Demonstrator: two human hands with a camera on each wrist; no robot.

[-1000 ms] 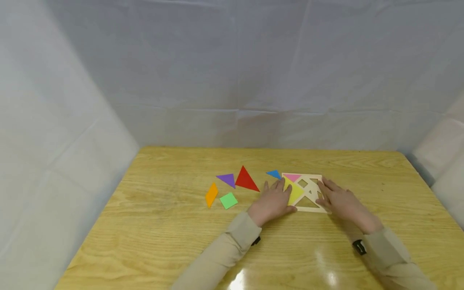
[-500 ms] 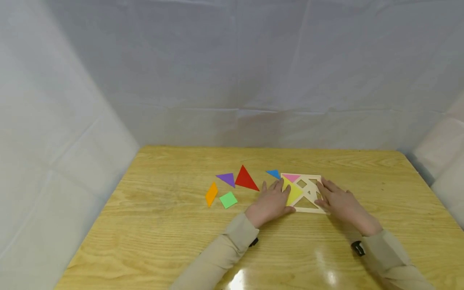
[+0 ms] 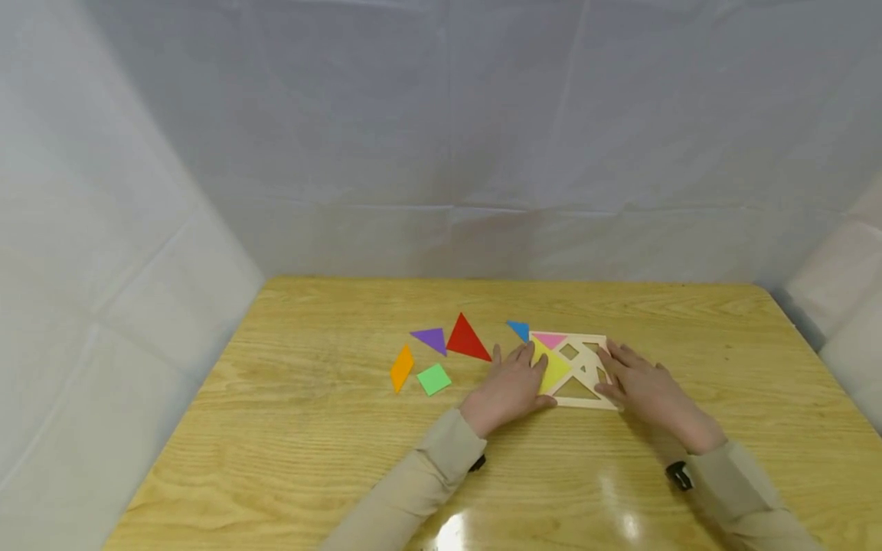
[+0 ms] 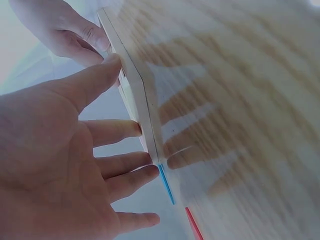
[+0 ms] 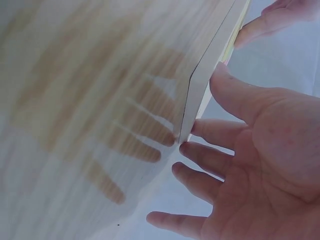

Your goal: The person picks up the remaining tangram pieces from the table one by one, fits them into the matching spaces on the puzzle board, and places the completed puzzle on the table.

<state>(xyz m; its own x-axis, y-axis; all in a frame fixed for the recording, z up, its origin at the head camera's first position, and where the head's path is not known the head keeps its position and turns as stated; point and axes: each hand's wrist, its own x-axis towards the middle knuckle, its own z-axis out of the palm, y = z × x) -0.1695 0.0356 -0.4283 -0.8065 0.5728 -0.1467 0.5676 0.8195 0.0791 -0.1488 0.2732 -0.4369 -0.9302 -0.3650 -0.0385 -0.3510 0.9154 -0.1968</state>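
Left hand (image 3: pixel 506 386) and right hand (image 3: pixel 642 385) touch opposite sides of the pale tangram board (image 3: pixel 586 403), fingers straight and spread, flat on the table (image 3: pixel 276 459). Two pieces look placed: yellow triangle (image 3: pixel 553 370), pink triangle (image 3: pixel 550 340). Other openings show bare. Five remain outside: blue triangle (image 3: pixel 520 330) right by the far corner, then red triangle (image 3: pixel 467 341), purple triangle (image 3: pixel 432 340), green square (image 3: pixel 434 379), orange parallelogram (image 3: pixel 403 369).

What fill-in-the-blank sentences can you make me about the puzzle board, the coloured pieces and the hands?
On the board, beside the pink triangle, lies a larger ____ piece.
The loose square is ____.
The loose triangle nearest the board is ____.
The hand nearer the red triangle is the person's ____ one.

Missing words: yellow; green; blue; left.
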